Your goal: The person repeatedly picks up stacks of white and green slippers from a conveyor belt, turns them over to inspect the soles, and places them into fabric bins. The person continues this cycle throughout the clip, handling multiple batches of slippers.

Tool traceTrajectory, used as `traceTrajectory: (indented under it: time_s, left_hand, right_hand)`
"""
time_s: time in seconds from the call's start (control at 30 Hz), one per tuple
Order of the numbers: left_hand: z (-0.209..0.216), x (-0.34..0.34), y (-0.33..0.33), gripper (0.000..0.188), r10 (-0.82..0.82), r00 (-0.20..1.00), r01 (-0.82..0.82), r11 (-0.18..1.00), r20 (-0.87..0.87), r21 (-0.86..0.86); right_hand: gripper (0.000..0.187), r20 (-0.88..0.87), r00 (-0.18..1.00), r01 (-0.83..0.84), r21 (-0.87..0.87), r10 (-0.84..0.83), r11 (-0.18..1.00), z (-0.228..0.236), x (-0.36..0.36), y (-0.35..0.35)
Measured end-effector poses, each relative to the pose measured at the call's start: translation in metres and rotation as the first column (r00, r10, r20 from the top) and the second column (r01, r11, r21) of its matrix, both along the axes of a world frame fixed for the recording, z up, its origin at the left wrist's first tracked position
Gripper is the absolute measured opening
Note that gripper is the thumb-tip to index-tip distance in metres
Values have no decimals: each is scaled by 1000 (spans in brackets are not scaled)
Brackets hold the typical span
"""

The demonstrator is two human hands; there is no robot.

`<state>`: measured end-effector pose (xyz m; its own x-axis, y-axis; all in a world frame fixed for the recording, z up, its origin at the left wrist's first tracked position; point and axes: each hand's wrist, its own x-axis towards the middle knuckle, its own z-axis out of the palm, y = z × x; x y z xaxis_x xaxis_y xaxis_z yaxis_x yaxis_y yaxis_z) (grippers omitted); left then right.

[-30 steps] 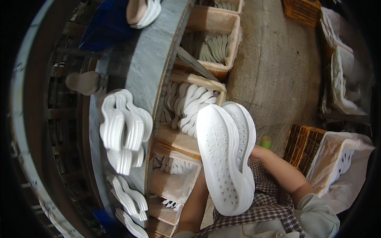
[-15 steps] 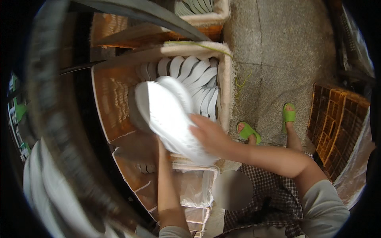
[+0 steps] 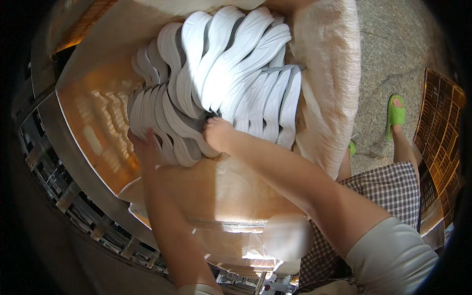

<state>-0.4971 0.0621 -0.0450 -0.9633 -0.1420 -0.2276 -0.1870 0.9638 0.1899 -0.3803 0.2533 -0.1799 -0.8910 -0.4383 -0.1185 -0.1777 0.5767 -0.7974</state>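
Observation:
White shoe soles (image 3: 246, 44) stand packed on edge in rows inside a lined orange crate (image 3: 324, 98). My right hand (image 3: 218, 133) is closed at the right end of a nearer, shaded bunch of shoe soles (image 3: 169, 123), its fingertips tucked in by a dark gap between rows. At the bunch's left end, my left hand (image 3: 142, 147) grips the outer soles. Shadow covers that hand, and its fingers show only in part. The bunch lies between the two hands, down among the other soles.
Pale cloth lining covers the crate's right rim. More lined containers (image 3: 236, 236) stand nearer me. A metal rack (image 3: 73, 196) runs along the left, and an orange slatted crate (image 3: 440, 137) stands at the right. My green slipper (image 3: 396, 115) rests on the concrete floor (image 3: 383, 44).
Both hands have lowered the held white soles into the crate among the others. My view has come closer over the crate, and the curved grey bar has left the picture.

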Motion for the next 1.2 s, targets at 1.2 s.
traceTrajectory:
  time_s: [1.2]
  left_hand:
    - [343, 296, 427, 64, -755, 654, 424, 411, 41, 807]
  right_hand:
    - [16, 282, 951, -77, -180, 126, 981, 326, 292, 407]
